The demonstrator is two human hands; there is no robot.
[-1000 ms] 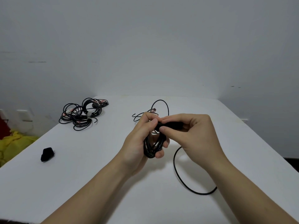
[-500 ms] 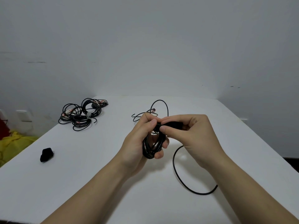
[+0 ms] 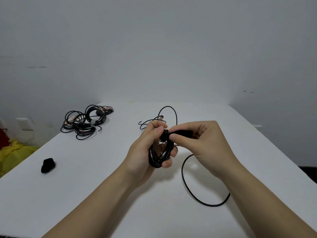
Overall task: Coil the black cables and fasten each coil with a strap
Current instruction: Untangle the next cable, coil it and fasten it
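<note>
My left hand (image 3: 142,152) grips a black cable coil (image 3: 158,156) held upright above the white table (image 3: 103,177). My right hand (image 3: 204,143) pinches a black strap (image 3: 181,132) at the top of the coil, thumb and forefinger on it. The strap's left end meets my left thumb. A loose tail of the same cable (image 3: 195,194) loops on the table under my right wrist. Another loose end (image 3: 169,112) arcs up behind my hands. How far the strap goes round the coil is hidden by my fingers.
Several coiled black cables (image 3: 84,121) lie in a pile at the far left of the table. A small black strap (image 3: 48,165) lies near the left edge. Yellow cloth (image 3: 15,152) sits on the floor beyond that edge. A grey wall stands behind the table.
Both hands stay almost where they were. My right thumb and forefinger have shifted slightly along the strap at the top of the coil.
</note>
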